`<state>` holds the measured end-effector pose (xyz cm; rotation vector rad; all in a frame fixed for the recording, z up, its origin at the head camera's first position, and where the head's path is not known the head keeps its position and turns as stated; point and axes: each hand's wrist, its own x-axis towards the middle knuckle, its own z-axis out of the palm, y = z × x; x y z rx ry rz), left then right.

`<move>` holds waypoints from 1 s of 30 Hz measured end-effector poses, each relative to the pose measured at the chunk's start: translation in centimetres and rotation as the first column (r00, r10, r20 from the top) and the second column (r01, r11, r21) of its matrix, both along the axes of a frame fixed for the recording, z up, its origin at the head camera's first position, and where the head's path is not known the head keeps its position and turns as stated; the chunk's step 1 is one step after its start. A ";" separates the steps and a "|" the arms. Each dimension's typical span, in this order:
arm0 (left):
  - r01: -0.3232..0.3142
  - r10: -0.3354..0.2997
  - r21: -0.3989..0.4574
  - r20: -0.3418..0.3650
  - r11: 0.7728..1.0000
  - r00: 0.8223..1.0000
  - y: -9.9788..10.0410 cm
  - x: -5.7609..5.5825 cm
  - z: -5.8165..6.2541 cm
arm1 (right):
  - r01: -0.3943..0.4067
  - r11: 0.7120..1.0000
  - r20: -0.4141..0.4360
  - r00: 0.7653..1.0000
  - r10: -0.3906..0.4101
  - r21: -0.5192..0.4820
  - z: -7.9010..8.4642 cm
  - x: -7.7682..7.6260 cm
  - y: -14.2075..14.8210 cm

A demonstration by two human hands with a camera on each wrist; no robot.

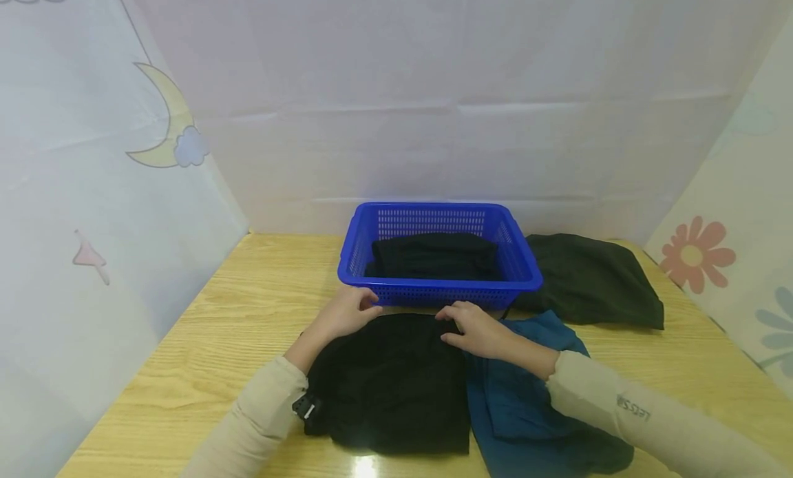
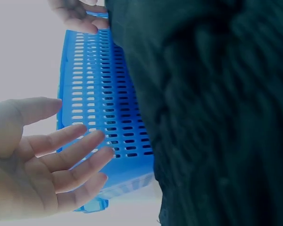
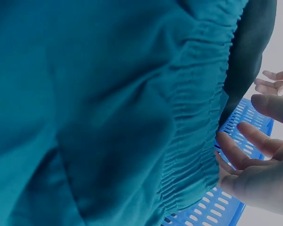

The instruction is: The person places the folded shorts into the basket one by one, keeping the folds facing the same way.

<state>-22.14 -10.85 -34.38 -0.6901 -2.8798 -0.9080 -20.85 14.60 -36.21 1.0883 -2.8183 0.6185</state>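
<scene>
A black garment [image 1: 396, 388] lies spread on the table in front of a blue plastic basket [image 1: 440, 283]. Over its far left corner is my left hand [image 1: 350, 311], with loosely bent fingers and nothing held; the left wrist view shows its palm and parted fingers. My right hand [image 1: 477, 330] hovers by the far right corner of the black garment, fingers slightly bent and apart. Under the right forearm lies a teal garment [image 1: 526, 402], whose gathered elastic waistband [image 3: 188, 108] shows in the right wrist view. Inside the basket rests a folded black garment [image 1: 436, 256].
To the right of the basket, a dark green garment [image 1: 588, 278] is spread near the table's back right. The wooden table [image 1: 204, 368] runs up to a pale sheet [image 1: 403, 120] hung behind. Printed side sheets stand along both edges.
</scene>
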 end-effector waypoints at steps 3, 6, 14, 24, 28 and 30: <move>-0.009 0.009 -0.002 -0.008 1.000 1.000 -0.2 0.0 -0.2 | 0.004 1.000 0.009 1.000 -0.004 0.006 -0.1 -0.1 0.1; -0.017 0.017 -0.009 -0.016 1.000 1.000 -0.3 0.1 -0.3 | 0.004 1.000 0.030 1.000 -0.004 0.009 -0.2 -0.1 0.1; -0.002 0.002 -0.017 0.023 1.000 1.000 -1.0 0.2 -1.0 | 0.018 0.999 0.100 0.995 -0.022 0.049 -0.3 -0.2 0.0; 0.020 -0.014 -0.079 0.075 0.997 0.997 -1.5 0.2 -1.6 | 0.047 0.994 0.192 0.979 -0.064 0.095 -0.3 -0.6 -0.1; 0.057 -0.048 -0.102 0.086 0.993 0.995 -2.0 0.2 -1.8 | 0.052 0.993 0.232 0.970 -0.076 0.110 -0.2 -0.7 -0.2; 0.058 -0.044 -0.116 0.117 0.992 0.992 -2.2 0.2 -1.9 | 0.055 0.991 0.249 0.965 -0.084 0.123 -0.1 -0.7 -0.3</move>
